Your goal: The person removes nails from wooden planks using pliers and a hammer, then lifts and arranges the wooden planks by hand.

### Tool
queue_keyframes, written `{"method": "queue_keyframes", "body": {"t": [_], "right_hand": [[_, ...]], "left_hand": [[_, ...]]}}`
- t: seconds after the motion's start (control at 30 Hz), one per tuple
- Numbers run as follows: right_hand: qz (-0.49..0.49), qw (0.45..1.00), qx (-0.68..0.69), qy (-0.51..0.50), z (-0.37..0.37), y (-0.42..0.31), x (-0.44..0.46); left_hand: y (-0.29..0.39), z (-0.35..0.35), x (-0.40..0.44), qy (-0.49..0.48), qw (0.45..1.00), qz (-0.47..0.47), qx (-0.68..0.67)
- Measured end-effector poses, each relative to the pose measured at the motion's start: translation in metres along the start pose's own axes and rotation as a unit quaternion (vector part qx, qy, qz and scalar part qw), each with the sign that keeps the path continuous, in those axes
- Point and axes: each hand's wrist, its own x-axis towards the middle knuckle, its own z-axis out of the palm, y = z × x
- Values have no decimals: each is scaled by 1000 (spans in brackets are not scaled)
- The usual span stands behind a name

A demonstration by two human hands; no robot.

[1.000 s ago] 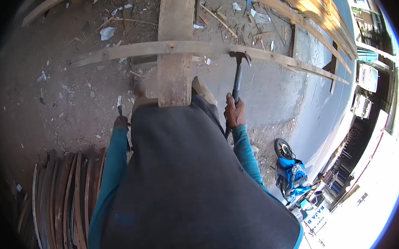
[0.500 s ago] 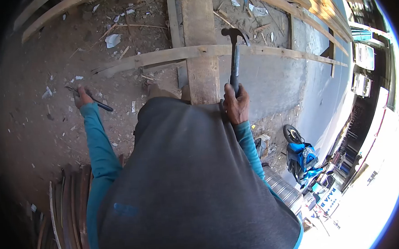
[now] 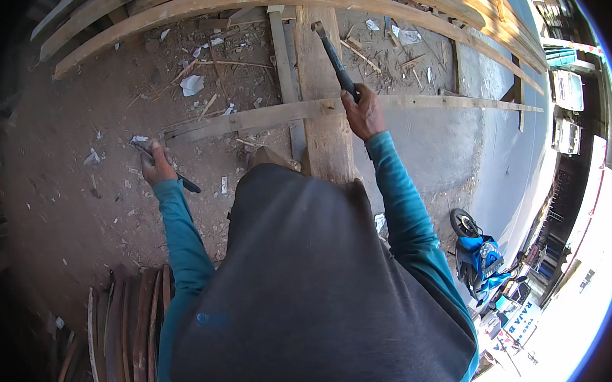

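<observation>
Apparently over a pale crosswise wooden batten (image 3: 274, 116), the right hand (image 3: 365, 112) clenches a dark hammer (image 3: 339, 67); the left hand (image 3: 158, 165), a slim dark tool (image 3: 191, 186).

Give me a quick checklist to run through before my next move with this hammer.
1. Right hand gripping the hammer: ok.
2. Left hand holding the dark-handled tool: ok.
3. Left hand clear of the hammer: ok, well apart.
4. Wooden strip lying across the broad plank: ok.
5. Wooden strip firmly fastened: cannot tell.
6. Ground free of litter: not ok, paper scraps lie about.
</observation>
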Motion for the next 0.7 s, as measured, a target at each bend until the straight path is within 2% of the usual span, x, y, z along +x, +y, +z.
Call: {"method": "queue_keyframes", "body": {"t": [0.1, 0.13, 0.2, 0.23, 0.33, 0.5, 0.53, 0.6, 0.63, 0.67, 0.7], "right_hand": [[-32, 999, -13, 38, 8, -15, 50], [-44, 997, -21, 65, 13, -17, 64], [-58, 992, -71, 89, 15, -34, 90], [-85, 988, -83, 97, 23, -23, 110], [-104, 988, -89, 66, 49, -8, 148], [-66, 984, -165, 1, 82, 42, 168], [-69, 982, -176, 13, 85, 47, 167], [-83, 979, -186, 30, 84, 42, 163], [-84, 975, -197, 52, 83, 45, 158], [-130, 951, -253, 117, 85, 49, 153], [-143, 972, -174, 61, 78, 29, 140]], "left_hand": [[-4, -9, -1, 8, 999, 30, 16], [-6, -14, -2, 27, 997, 55, 37], [-8, -27, -12, 43, 995, 14, 84], [1, -29, -22, 51, 988, 45, 142], [-11, -33, -36, 93, 984, 80, 132], [15, -25, -64, 71, 993, 82, 54], [18, -26, -66, 87, 991, 83, 52], [20, -24, -73, 23, 996, 51, 67], [32, -20, -79, 25, 996, 50, 67], [45, -15, -84, 13, 998, 49, 39], [61, -11, -91, -5, 999, 45, 11]]}}
